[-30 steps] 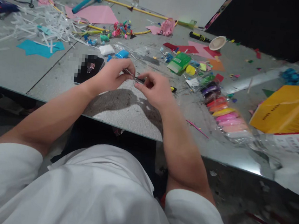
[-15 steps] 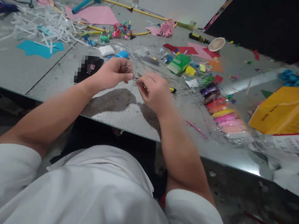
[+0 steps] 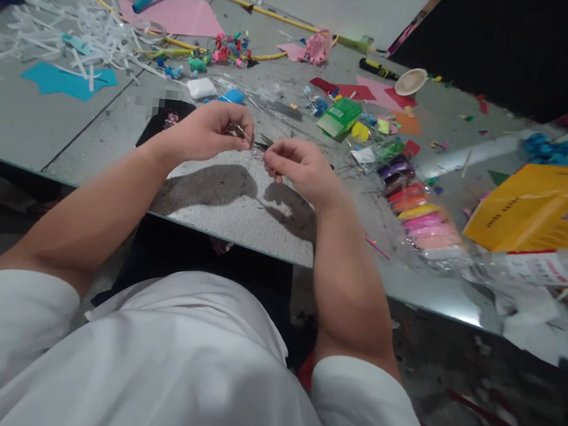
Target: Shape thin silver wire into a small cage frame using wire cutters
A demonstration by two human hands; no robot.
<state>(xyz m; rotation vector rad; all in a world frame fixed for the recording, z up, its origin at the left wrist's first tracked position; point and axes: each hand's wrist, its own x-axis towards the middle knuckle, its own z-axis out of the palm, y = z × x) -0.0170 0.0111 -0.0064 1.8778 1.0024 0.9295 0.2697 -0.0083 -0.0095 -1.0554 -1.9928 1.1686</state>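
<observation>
My left hand (image 3: 217,131) is closed above the table's front part, thumb pressed to the fingers on a thin silvery wire (image 3: 256,151) that seems curled in a loop inside the hand. My right hand (image 3: 302,168) pinches the other part of this wire, a short gap away, with fingertips bent in. Small beads or twists may be on it, too fine to make out. Behind the left wrist lies a flat dark object (image 3: 152,127), partly covered. A blue packet (image 3: 233,97) and a white packet (image 3: 202,88) rest just beyond the left hand.
Coloured clay packs (image 3: 426,221) and a yellow bag (image 3: 540,209) lie to the right. A green box (image 3: 340,118), a box cutter (image 3: 377,68) and a paper cup (image 3: 411,82) are farther back. White paper strips (image 3: 87,33) are heaped at left. The table edge (image 3: 240,246) runs near my body.
My right hand has turned and lifted its fingers, showing more of the thumb and fingertips. The left hand stays nearly in place. The view has shifted slightly.
</observation>
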